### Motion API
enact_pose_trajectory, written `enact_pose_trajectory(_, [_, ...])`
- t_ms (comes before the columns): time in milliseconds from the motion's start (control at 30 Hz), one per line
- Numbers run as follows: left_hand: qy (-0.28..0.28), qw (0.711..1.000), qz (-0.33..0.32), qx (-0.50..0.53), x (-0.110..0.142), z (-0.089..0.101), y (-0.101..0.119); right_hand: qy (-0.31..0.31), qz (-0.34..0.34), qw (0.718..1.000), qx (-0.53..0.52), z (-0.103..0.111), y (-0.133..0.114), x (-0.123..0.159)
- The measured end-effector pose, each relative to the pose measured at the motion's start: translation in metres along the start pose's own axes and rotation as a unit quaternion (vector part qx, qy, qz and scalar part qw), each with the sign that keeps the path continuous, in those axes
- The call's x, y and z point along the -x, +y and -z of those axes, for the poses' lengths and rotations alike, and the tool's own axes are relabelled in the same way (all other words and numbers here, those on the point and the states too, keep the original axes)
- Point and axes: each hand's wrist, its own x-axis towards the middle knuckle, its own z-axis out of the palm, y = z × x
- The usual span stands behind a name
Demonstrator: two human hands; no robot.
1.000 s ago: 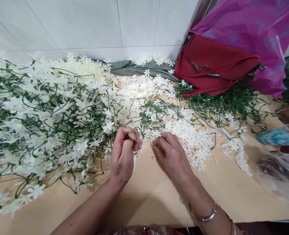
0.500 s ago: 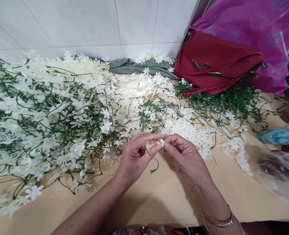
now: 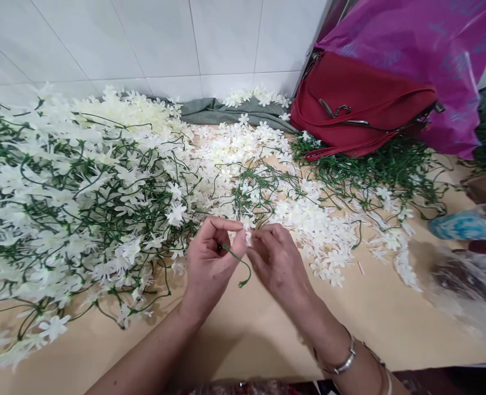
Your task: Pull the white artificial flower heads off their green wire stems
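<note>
My left hand (image 3: 214, 258) is closed in a pinch on a white artificial flower (image 3: 248, 237), held upright above the tabletop. A thin green stem (image 3: 245, 274) also comes out from between its fingers and curls downward. Close on the right, my right hand (image 3: 278, 263) has its fingers bent together at the flower's edge. Whatever lies between those fingertips is hidden and slightly blurred. Beyond both hands lie loose white petals (image 3: 309, 219) and a small tangle of green stems (image 3: 253, 189).
A large heap of white flowers on green stems (image 3: 82, 203) fills the left. At the back right, a red handbag (image 3: 362, 104) rests on green stems (image 3: 374, 170) before a purple plastic bag (image 3: 452, 82). A blue-patterned cup (image 3: 457, 225) and clear plastic bag (image 3: 465, 285) lie right.
Both hands have shifted a little to the left with the flower and stem. My right hand has turned, with its back now facing up more. A few more white petals lie right of it.
</note>
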Motion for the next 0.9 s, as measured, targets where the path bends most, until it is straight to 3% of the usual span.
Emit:
enact_pose_trajectory(100, [-0.083, 0.992, -0.069, -0.072, 0.001, -0.002, -0.001, 0.007, 0.030, 0.998, 0.056, -0.001, 0.002, -0.003])
enact_pose_trajectory(200, [-0.138, 0.976, -0.120, -0.114, 0.000, -0.003, 0.001, 0.019, -0.001, 0.998, 0.063, 0.009, 0.007, -0.004])
enact_pose_trajectory(467, [-0.123, 0.992, -0.003, -0.041, -0.005, 0.008, 0.009, 0.096, -0.167, 0.980, -0.052, 0.030, 0.011, -0.001])
enact_pose_trajectory(700, [-0.077, 0.989, 0.081, 0.092, -0.009, 0.003, 0.002, 0.109, -0.189, 0.952, -0.217, 0.032, 0.003, 0.000])
enact_pose_trajectory(900, [-0.070, 0.970, 0.132, 0.193, -0.009, -0.002, -0.001, 0.074, -0.240, 0.894, -0.372, 0.035, -0.001, -0.004])
